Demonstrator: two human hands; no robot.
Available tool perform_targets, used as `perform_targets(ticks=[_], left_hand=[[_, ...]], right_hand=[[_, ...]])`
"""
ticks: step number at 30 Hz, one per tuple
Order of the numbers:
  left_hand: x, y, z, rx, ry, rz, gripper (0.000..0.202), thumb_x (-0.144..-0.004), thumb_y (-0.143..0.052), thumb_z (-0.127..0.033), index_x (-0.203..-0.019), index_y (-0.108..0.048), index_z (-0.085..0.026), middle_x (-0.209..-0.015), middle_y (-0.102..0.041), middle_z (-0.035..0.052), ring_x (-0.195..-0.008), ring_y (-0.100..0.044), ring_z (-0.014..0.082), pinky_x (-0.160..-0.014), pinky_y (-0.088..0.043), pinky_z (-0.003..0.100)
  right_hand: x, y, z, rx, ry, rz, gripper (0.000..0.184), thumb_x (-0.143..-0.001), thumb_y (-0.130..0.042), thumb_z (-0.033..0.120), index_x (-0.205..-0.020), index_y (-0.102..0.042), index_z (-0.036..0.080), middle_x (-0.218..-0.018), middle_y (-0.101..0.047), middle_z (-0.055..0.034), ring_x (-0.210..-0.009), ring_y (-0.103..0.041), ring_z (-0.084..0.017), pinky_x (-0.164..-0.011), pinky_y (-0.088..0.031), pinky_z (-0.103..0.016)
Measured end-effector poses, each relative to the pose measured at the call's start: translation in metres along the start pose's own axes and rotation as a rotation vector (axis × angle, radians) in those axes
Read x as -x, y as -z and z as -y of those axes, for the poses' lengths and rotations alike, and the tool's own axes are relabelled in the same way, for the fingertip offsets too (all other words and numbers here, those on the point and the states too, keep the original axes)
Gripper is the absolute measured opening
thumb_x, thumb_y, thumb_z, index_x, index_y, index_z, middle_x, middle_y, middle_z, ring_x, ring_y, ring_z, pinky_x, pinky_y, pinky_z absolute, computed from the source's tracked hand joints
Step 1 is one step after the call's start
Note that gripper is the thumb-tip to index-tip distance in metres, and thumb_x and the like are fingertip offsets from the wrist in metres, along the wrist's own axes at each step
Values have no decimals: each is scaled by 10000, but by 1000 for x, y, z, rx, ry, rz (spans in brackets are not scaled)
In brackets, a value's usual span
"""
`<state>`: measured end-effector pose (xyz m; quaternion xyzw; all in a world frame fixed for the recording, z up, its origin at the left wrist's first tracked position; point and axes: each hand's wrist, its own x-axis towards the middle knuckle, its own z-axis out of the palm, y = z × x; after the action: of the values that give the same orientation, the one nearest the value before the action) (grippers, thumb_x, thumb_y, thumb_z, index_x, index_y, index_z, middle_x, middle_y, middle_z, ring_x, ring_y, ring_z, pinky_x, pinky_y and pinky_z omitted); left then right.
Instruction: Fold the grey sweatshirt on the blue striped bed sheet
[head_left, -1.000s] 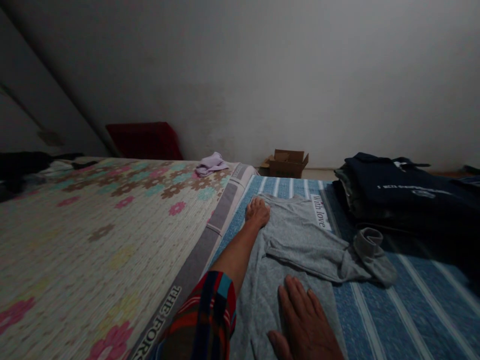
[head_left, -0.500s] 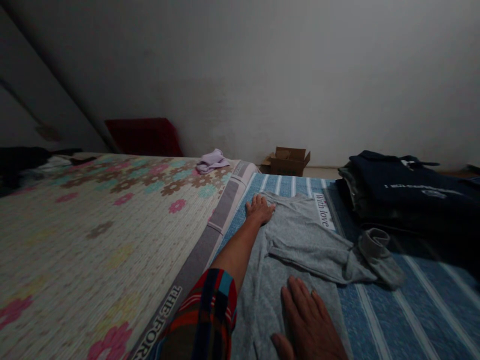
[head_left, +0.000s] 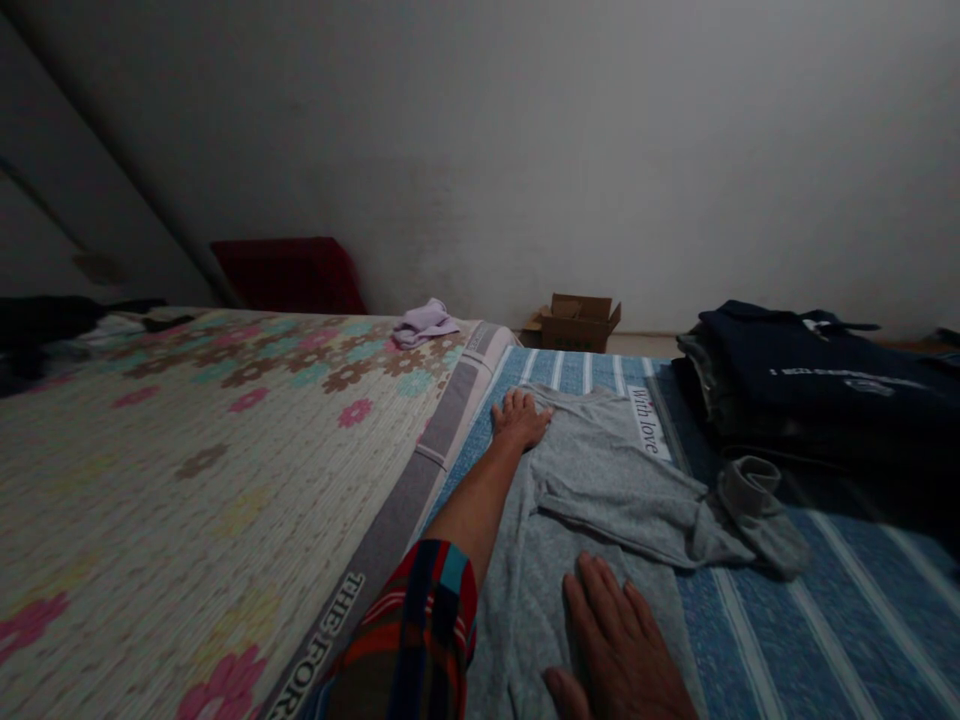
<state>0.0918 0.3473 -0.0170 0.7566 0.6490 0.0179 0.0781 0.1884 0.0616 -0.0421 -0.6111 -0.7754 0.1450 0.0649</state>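
Observation:
A grey long-sleeved garment lies spread on a blue striped sheet, one sleeve folded across it toward the right, cuff at its end. My left hand rests flat on the garment's far left corner, arm stretched out in a striped red sleeve. My right hand presses flat on the near part of the garment, fingers apart. Neither hand grips anything.
A floral woven mat covers the bed at left, with a lilac cloth near its far edge. A stack of dark folded clothes sits at right. A cardboard box and a red cushion stand by the wall.
My left hand has flattened and slid slightly farther over the garment's far corner. My right hand has barely moved.

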Motion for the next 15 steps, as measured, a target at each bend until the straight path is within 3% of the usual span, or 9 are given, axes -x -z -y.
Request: perform_targets(ticks=[15], left_hand=[[1,3,-4,3,2,29,753,-866,-129,-627,-1435,-239,-146,-1541,-129,128,-1411,-61,289,-1099,-111,529]], right_hand=[[-1,-4,-2,108,64,-107,613,-804,-568,478,-1335,-485,183,-1410,-329,-141,-1279,-355,-355,-984,-402,-533]])
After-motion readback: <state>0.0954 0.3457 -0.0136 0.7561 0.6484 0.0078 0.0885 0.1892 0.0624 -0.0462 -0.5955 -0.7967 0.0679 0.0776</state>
